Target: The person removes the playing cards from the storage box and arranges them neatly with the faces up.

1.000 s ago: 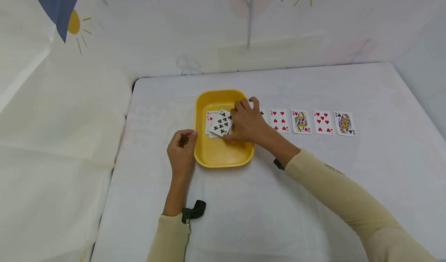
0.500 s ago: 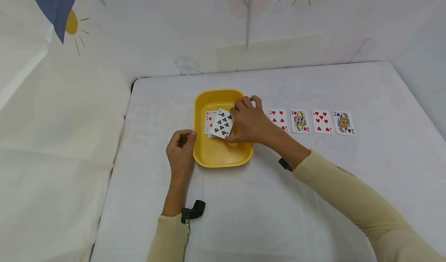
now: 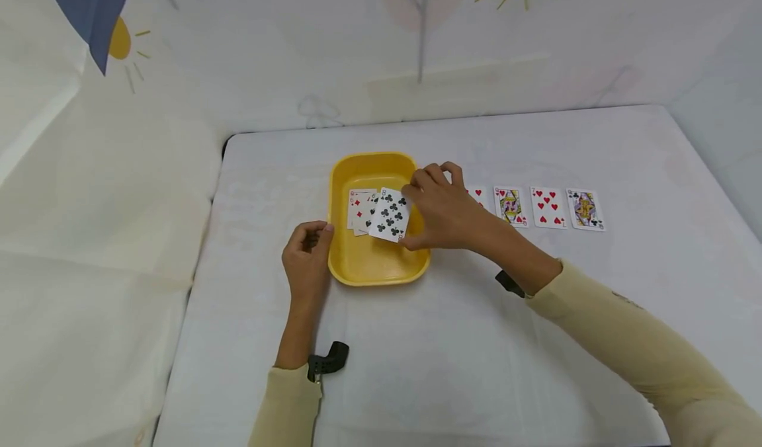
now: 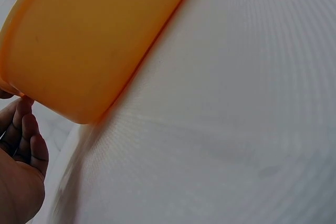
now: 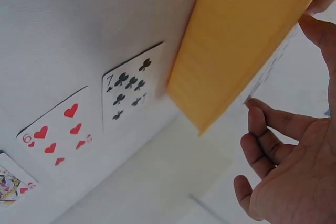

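Over white cloth (image 3: 417, 367), steady the tray (image 3: 375, 265), pinched at its rim by left hand (image 3: 307, 254), and hold level the card (image 3: 390, 214) pinched in right hand (image 3: 443, 210).

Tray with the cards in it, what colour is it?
Yellow; the tray shows best in the head view.
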A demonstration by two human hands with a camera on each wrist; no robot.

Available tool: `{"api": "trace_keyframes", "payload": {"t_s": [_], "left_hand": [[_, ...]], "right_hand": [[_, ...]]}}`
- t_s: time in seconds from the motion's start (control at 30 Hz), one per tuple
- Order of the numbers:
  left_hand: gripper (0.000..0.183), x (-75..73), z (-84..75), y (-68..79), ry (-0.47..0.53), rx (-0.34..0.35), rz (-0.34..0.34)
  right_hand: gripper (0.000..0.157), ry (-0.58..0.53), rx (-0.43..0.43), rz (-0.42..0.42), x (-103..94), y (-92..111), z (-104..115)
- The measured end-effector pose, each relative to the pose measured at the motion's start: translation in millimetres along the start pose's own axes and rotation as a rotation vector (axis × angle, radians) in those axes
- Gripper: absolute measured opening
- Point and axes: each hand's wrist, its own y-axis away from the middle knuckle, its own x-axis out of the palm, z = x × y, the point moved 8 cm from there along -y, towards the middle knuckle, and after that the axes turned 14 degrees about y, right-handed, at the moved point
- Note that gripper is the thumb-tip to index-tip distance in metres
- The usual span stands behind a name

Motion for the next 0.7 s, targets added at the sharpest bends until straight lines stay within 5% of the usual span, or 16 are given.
{"api": "trace_keyframes", "payload": {"t_s": [0.7], "left_hand": [[0.029, 0.3, 1.8, 0.2, -0.015, -0.02, -0.013]], "right_hand": [[0.084, -0.005, -0.042, -0.089, -6.7, 45.8, -24.1]]}}
